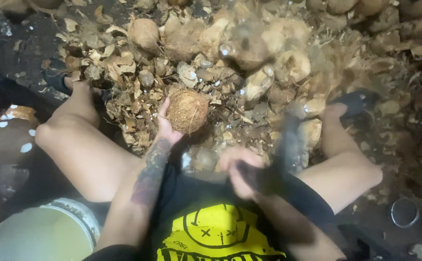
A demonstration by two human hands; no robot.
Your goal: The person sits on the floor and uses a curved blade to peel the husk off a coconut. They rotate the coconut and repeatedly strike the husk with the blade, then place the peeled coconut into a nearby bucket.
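Your left hand (165, 126) cups a round, brown, fibrous coconut (187, 111) from its left side, fingers (162, 107) curled against the husk, holding it between your knees just above the floor. Your right hand (240, 173) is blurred; its fingers are wrapped around the dark handle of a blade (288, 145) that rises as a grey smear just right of the coconut, apart from it. A heap of husk pieces and shells (249, 53) covers the floor beyond the coconut. A white bucket (44, 232) of pale liquid sits by your left leg, and a small round metal lid (404, 211) lies well off to the right.
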